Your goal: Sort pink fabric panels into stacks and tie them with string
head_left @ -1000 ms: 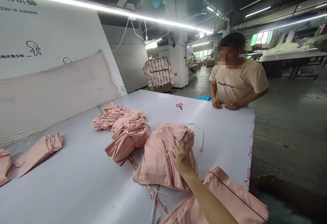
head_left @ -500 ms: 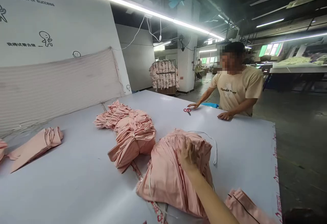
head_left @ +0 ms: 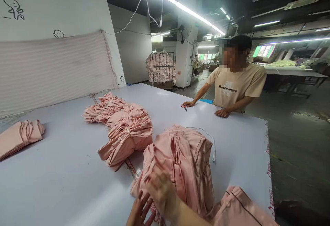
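Note:
A tied bundle of pink garments lies on the white table in front of me. My right hand rests on the bundle's near end; it is smeared by motion and its fingers do not show clearly. My left hand comes in at the bottom edge with its fingers spread, beside the bundle's near edge and a measuring tape. A white cord trails from the far side of the bundle.
A second heap of pink garments lies further left, and a folded pink piece at the far left. Pink fabric with dark piping sits at the bottom right. A person across the table has one hand on red scissors. The table edge runs along the right.
My right hand slid from the top of the bundle down to its near end. My left hand came into view. The person opposite reached for the scissors and now covers them.

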